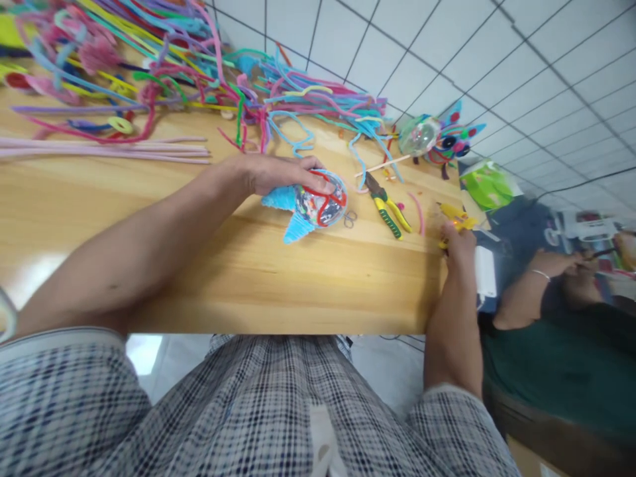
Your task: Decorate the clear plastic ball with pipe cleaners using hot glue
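Note:
My left hand (pixel 293 173) grips a round clear craft ball (pixel 322 207) with red pipe cleaner lines across it and two blue, wound pipe cleaner ears. The ball is low over the table or resting on it; I cannot tell which. At the table's right edge, my right hand (pixel 460 242) is closed on a yellow glue gun (pixel 454 216), partly hidden by the hand. Between the hands lie pliers (pixel 390 211) with green and yellow handles, a small bent wire piece (pixel 350 219) and a short pink pipe cleaner (pixel 417 213).
Heaps of coloured pipe cleaners (pixel 328 106) spread along the back and left. Pale pink stems (pixel 104 151) lie at left. Behind the pliers stand a clear ball (pixel 420 136) and a decorated animal head (pixel 450 142). A white box (pixel 485 271) and another person's arm (pixel 527 285) are at right.

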The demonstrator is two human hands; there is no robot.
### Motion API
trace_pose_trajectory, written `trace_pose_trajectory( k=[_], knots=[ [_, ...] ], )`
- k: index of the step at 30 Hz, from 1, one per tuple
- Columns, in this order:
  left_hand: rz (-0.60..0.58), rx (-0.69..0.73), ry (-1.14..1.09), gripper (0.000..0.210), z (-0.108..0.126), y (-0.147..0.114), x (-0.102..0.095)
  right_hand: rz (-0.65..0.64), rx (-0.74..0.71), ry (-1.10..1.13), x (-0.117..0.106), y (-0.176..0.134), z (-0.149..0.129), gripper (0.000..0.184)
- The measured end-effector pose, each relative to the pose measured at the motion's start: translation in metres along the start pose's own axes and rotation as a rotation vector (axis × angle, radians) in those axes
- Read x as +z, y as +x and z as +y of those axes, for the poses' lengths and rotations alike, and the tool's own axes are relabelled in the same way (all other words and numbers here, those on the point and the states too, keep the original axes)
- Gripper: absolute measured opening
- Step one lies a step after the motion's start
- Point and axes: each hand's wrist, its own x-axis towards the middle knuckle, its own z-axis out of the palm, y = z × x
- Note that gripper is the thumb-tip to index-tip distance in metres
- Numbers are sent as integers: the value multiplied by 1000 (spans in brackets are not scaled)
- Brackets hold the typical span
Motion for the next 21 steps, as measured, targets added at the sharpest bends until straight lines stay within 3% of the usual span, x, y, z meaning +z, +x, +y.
trace_pose_trajectory(
  k=[4,7,8,12,15,18,21],
  knots=[
    [16,30,41,62,0,0,1,200,-6,-136,-12,-32,-15,54],
    [32,40,70,65,1,0,2,293,-76,-200,4,-64,-47,39],
    [38,45,84,66,1,0,3,257,-125,-195,15,-74,-64,39],
    [39,72,113,69,0,1,3,-98,-478,-71,72,-97,-141,41],
    [40,107,133,69,-1,2,3,-174,-656,-5,104,-96,-185,40],
    [50,119,157,70,-1,2,4,-183,-727,-6,122,-91,-201,29],
    [49,103,163,72,1,1,6,-188,-742,-17,131,-90,-197,13]
  ],
)
